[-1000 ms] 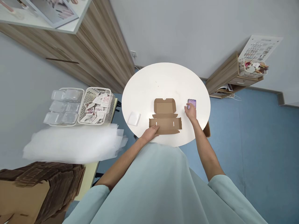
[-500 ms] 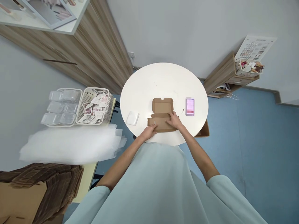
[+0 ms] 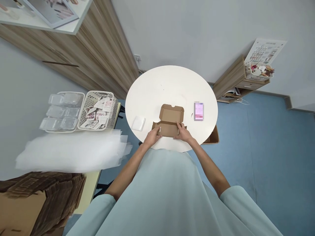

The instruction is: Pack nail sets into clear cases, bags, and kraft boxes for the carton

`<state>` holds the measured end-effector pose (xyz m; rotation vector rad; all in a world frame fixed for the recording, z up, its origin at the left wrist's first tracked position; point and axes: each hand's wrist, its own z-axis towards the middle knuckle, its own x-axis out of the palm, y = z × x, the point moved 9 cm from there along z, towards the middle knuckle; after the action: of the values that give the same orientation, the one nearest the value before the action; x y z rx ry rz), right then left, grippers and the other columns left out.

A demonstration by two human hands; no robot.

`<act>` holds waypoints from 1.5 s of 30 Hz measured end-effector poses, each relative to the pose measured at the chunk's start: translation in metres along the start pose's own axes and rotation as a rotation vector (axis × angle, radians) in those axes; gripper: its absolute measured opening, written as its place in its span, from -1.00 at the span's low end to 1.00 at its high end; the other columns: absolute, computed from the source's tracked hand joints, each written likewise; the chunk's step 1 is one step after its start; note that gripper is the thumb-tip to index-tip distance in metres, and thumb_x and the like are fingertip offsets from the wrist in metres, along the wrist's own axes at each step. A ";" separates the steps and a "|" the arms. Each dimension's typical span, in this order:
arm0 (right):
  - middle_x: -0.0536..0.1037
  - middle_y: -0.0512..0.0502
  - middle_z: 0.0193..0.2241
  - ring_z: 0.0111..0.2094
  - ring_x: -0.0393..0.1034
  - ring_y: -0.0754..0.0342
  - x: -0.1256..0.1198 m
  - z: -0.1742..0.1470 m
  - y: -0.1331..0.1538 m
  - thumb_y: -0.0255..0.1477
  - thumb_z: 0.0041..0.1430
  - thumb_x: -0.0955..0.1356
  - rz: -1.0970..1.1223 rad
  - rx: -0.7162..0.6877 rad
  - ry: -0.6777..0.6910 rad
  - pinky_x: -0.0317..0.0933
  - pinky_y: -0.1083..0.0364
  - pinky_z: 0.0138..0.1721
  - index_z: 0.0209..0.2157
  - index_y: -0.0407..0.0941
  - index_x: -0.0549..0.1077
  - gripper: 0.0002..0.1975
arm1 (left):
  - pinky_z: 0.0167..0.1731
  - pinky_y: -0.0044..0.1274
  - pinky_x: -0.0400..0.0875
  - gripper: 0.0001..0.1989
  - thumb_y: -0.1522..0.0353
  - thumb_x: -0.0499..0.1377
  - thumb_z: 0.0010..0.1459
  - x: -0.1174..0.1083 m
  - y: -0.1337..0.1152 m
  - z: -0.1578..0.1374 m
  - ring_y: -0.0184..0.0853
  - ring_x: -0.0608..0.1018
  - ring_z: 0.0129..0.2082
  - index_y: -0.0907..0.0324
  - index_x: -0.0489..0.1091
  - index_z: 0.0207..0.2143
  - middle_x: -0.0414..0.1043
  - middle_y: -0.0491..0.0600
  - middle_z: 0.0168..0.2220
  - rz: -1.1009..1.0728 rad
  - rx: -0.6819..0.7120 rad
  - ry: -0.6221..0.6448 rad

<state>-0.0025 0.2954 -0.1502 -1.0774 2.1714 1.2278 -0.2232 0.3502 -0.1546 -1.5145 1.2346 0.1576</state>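
Observation:
A brown cardboard box (image 3: 169,128), partly folded with its lid panel standing up at the far side, lies near the front edge of the round white table (image 3: 169,82). At its left end my left hand (image 3: 153,136) grips the side, fingers on the inner face. My right hand (image 3: 184,132) holds the right end, thumb low at the front and fingers over the side. Left of the box is a small clear plastic packet (image 3: 138,123). To its right rests a pink, blurred-out phone-like rectangle (image 3: 199,111).
At left, a white basket (image 3: 112,111) of printed cards stands beside another holding clear plastic boxes (image 3: 65,111). White plastic sheets (image 3: 73,150) and stacked flat cardboard (image 3: 56,200) lie nearer me. An open carton (image 3: 213,136) is below the table's right edge.
My right hand has moved from the box's inside to its right end. My left hand has shifted up onto the left end. The box's lid and side flaps stand more upright.

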 end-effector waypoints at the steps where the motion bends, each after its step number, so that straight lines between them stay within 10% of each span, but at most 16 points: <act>1: 0.04 -0.40 0.45 0.27 0.37 -0.36 0.002 -0.001 0.000 -0.25 0.03 0.63 0.001 0.001 0.000 0.41 -0.18 0.11 0.57 0.10 -0.27 0.34 | 0.15 -0.29 0.51 -0.35 0.42 0.27 0.22 -0.002 0.001 -0.003 -0.04 0.59 0.15 0.14 0.29 0.35 0.48 0.14 0.23 -0.001 0.005 -0.015; 8: 0.03 -0.39 0.46 0.27 0.36 -0.36 0.005 -0.006 0.000 -0.23 0.04 0.62 0.007 0.016 -0.010 0.42 -0.18 0.11 0.57 0.10 -0.29 0.34 | 0.20 -0.17 0.46 -0.26 0.44 0.23 0.22 -0.034 0.018 -0.015 0.08 0.40 0.31 0.26 0.14 0.42 0.30 0.32 0.28 0.159 -0.148 -0.303; 14: 0.03 -0.39 0.46 0.26 0.37 -0.35 0.006 -0.006 0.001 -0.22 0.02 0.63 0.001 0.014 -0.023 0.42 -0.15 0.08 0.57 0.10 -0.28 0.35 | 0.03 -0.31 0.48 -0.74 0.33 0.08 0.39 -0.027 0.024 -0.009 -0.03 0.59 0.06 0.20 0.47 0.02 0.55 0.19 0.04 0.147 -0.270 -0.135; 23: -0.02 -0.42 0.49 0.27 0.36 -0.34 0.010 -0.005 0.000 -0.20 -0.02 0.65 -0.033 0.024 -0.011 0.42 -0.12 0.07 0.57 0.09 -0.31 0.41 | -0.14 -0.40 0.44 -0.57 -0.05 0.16 0.36 -0.021 -0.010 -0.013 -0.11 0.64 -0.08 0.12 0.48 -0.08 0.64 0.05 -0.11 0.030 -0.227 -0.124; 37: -0.13 -0.48 0.52 0.29 0.35 -0.36 0.013 -0.006 0.000 -0.19 -0.06 0.66 -0.074 0.001 0.003 0.39 -0.10 0.08 0.57 0.05 -0.30 0.44 | -0.26 -0.45 0.35 -0.79 0.19 0.19 0.35 -0.016 -0.004 0.007 -0.17 0.62 -0.12 0.11 0.45 -0.10 0.65 0.02 -0.08 0.136 -0.292 -0.103; 45: 0.31 -0.29 0.36 0.15 0.47 -0.22 0.003 -0.013 0.002 -0.23 0.15 0.58 -0.114 -0.017 -0.114 0.42 0.01 -0.08 0.53 0.02 0.02 0.06 | -0.29 -0.42 0.34 -0.85 0.29 0.10 0.37 -0.010 -0.005 0.000 -0.13 0.62 -0.17 0.10 0.45 -0.17 0.63 0.04 -0.17 0.259 -0.335 -0.053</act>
<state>-0.0061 0.2837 -0.1445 -1.0941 1.9898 1.2281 -0.2234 0.3558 -0.1444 -1.6144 1.4092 0.5969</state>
